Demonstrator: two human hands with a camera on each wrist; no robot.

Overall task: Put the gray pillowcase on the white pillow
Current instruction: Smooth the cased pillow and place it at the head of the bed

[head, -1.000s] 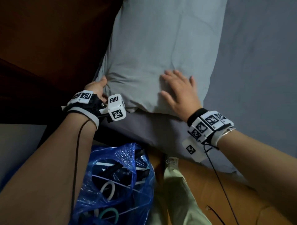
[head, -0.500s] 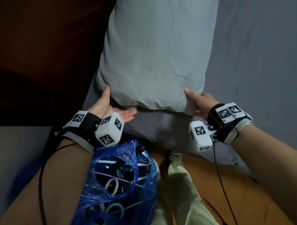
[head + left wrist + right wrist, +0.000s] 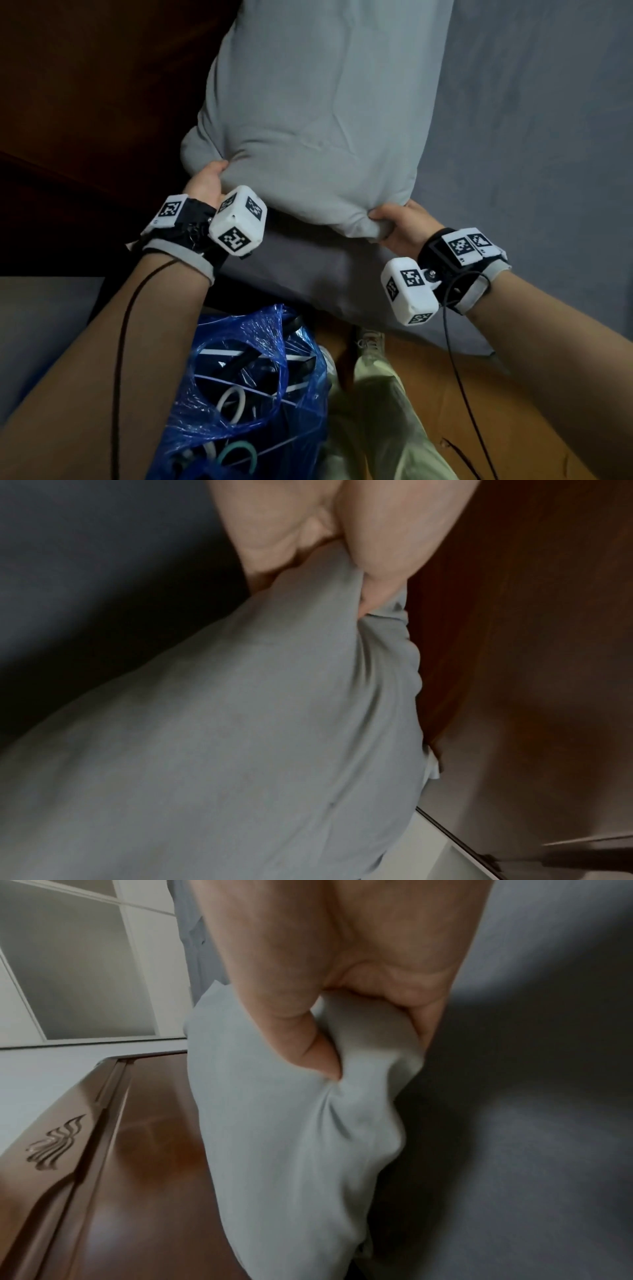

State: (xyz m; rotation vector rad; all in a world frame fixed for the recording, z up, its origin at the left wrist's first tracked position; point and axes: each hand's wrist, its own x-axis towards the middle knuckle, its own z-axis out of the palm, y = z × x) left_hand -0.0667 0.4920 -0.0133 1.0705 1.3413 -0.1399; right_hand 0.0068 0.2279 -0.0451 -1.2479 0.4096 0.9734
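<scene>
The gray pillowcase (image 3: 318, 113) is filled out plump and stands up off the gray bed sheet (image 3: 534, 137) in the head view. No white pillow surface shows. My left hand (image 3: 205, 183) grips the near left corner of the pillowcase (image 3: 240, 737), thumb and fingers bunching the cloth. My right hand (image 3: 399, 222) grips the near right corner of the pillowcase (image 3: 291, 1137), thumb pressed into the folds. Both corners are lifted above the mattress edge.
A dark wooden headboard (image 3: 102, 85) stands at the left of the pillow. A blue plastic bag (image 3: 246, 394) with cables and rings sits by my legs. An orange-brown wooden floor (image 3: 445, 394) lies below. White cabinet panels (image 3: 68, 961) appear in the right wrist view.
Both hands went from lying flat by the pillow to gripping its near corners. The near end of the pillowcase has risen off the bed.
</scene>
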